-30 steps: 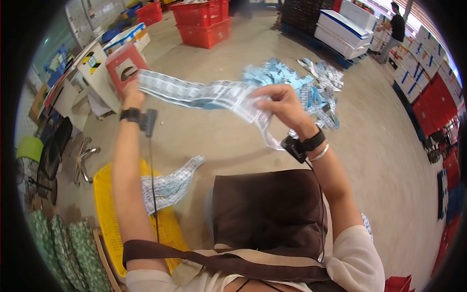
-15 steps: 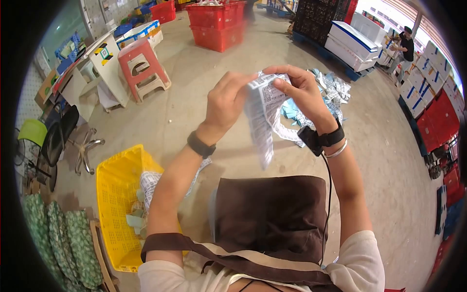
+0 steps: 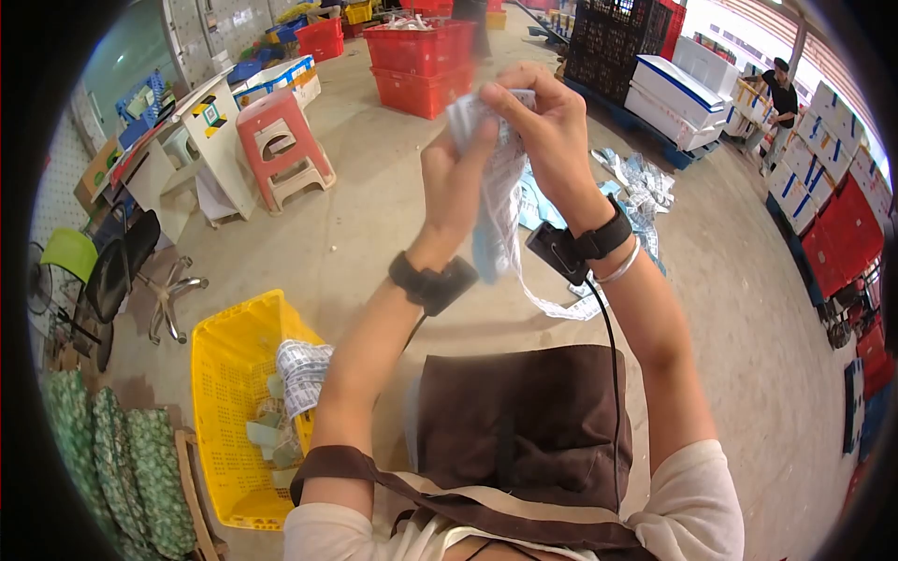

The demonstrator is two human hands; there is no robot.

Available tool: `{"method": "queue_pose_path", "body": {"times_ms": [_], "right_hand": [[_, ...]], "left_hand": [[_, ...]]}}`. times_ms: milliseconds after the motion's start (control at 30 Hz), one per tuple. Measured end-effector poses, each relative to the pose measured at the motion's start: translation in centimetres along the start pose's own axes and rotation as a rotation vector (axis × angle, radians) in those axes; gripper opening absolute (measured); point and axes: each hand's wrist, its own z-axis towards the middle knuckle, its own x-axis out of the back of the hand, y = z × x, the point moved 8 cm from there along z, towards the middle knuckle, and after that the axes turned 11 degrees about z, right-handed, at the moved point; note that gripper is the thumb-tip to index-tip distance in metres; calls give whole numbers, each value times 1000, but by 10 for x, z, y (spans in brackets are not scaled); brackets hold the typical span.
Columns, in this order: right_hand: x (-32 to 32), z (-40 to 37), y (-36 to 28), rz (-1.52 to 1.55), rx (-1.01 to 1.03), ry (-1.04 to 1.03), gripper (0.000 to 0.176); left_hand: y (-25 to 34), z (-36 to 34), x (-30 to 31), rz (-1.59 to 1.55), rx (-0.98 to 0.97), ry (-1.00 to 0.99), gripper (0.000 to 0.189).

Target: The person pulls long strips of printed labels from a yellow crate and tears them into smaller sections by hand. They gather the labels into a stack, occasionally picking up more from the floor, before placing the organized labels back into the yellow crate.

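A strip of white printed labels (image 3: pixel 505 178) hangs from both my hands in front of me, with a pale blue backing showing low down. My left hand (image 3: pixel 454 182) is closed on the strip's upper left part, its fingers partly blurred. Higher and to the right, my right hand (image 3: pixel 543 117) pinches the strip's top between thumb and fingers. A long tail of the strip (image 3: pixel 561 309) curls down to the right, below my right wrist. On the floor beyond my right forearm lies a heap of crumpled label paper and blue scraps (image 3: pixel 641 192).
At lower left stands a yellow crate (image 3: pixel 238 496) with printed label sheets (image 3: pixel 304 369) and pale scraps. A red stool (image 3: pixel 281 145), stacked red crates (image 3: pixel 421 79) and white foam boxes (image 3: pixel 678 103) stand farther off. Another person (image 3: pixel 778 103) handles boxes at far right.
Both hands have risen and drawn closer together. The hanging strip is now bunched between them, and its tail has swung lower to the right.
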Motion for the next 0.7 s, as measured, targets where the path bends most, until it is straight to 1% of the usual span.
{"method": "queue_pose_path", "body": {"times_ms": [33, 67, 100, 133, 167, 200, 233, 300, 333, 367, 433, 500, 533, 567, 600, 633, 667, 700], "right_hand": [[-4, 2, -4, 27, 57, -36, 6], [-2, 8, -3, -160, 167, -87, 12], [-3, 8, -2, -159, 161, -85, 12], [-2, 9, 5, -6, 69, -69, 17], [-1, 10, 17, 41, -26, -143, 23], [0, 9, 30, 80, -123, -213, 29], [4, 3, 32, 85, -129, -213, 29], [1, -17, 60, -204, -416, -376, 28], [3, -21, 64, -203, -337, -379, 25], [3, -26, 67, -199, -340, -382, 25], [3, -44, 81, -24, -545, -360, 24], [-2, -54, 81, 5, -549, -371, 22], [-4, -61, 82, 22, -573, -368, 23], [-5, -65, 85, 39, -597, -364, 23], [-6, -70, 91, 116, -587, -366, 25], [-5, -73, 97, 120, -587, -368, 25], [-3, -76, 101, 91, -588, -380, 26], [-2, -78, 103, 62, -588, -391, 27]], "left_hand": [[-11, 4, -4, -49, 172, -46, 27], [-12, 8, -5, -183, 197, -67, 28], [-9, 14, -2, -182, 203, -67, 28], [4, 24, 0, -250, 134, -68, 30], [17, 35, 3, -318, 64, -68, 33], [29, 48, 1, -366, 53, -154, 32], [43, 61, -1, -413, 42, -240, 32], [72, 80, 4, -384, 57, -254, 31], [83, 89, 7, -360, 69, -274, 32], [92, 101, 14, -380, 84, -261, 34], [101, 126, 37, -396, 99, -243, 35], [125, 145, 53, -316, -125, -521, 38], [124, 159, 75, -311, -125, -519, 38], [112, 179, 108, -304, -52, -370, 38], [108, 182, 126, -296, 20, -220, 38], [107, 182, 133, -292, 20, -218, 38], [102, 182, 151, -224, 42, -65, 34], [100, 178, 170, -155, 64, 89, 36]]}}
